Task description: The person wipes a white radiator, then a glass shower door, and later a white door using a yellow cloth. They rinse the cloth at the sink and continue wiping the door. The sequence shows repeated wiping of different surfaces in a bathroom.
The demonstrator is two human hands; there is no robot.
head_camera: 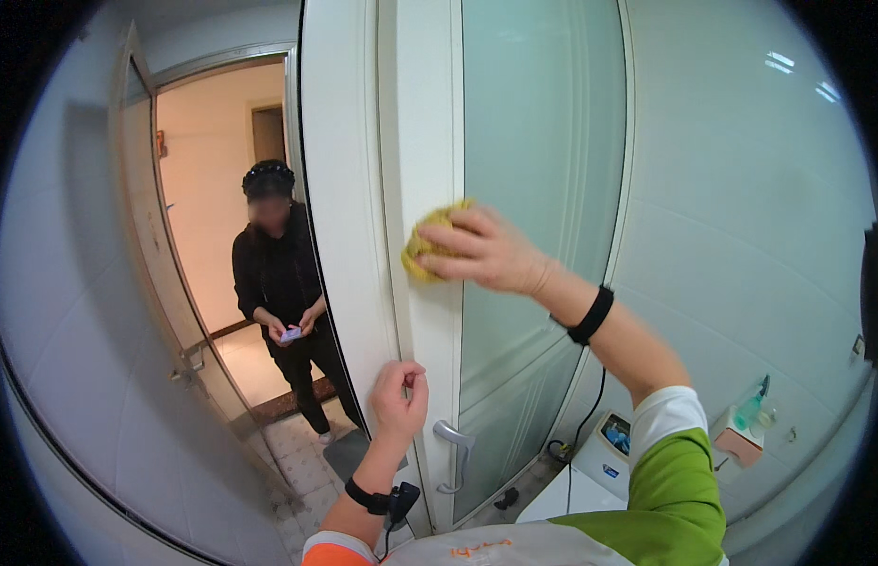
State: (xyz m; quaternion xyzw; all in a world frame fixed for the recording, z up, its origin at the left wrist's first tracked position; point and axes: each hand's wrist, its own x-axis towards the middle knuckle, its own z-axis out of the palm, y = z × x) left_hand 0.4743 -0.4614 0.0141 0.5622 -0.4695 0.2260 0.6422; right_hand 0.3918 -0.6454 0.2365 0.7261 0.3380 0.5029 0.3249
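My right hand (481, 247) presses a crumpled yellow cloth (428, 247) against the white frame (432, 318) of a sliding or hinged door, at about mid-height in the view. Beside that frame is a frosted glass panel (531, 177). Lower and further left, my left hand (400, 396) is at the edge of the white frame with its fingers curled; whether it grips the edge cannot be told. A curved metal door handle (457, 453) lies below and right of my left hand. Black straps circle both wrists.
A person in black (283, 262) stands in the doorway at the left, holding a small pale object (290, 335). An open door (170, 283) with a lever handle is nearer. At lower right stands a white washing machine (573, 492) by a black cable; a wall shelf (739, 439) holds bottles.
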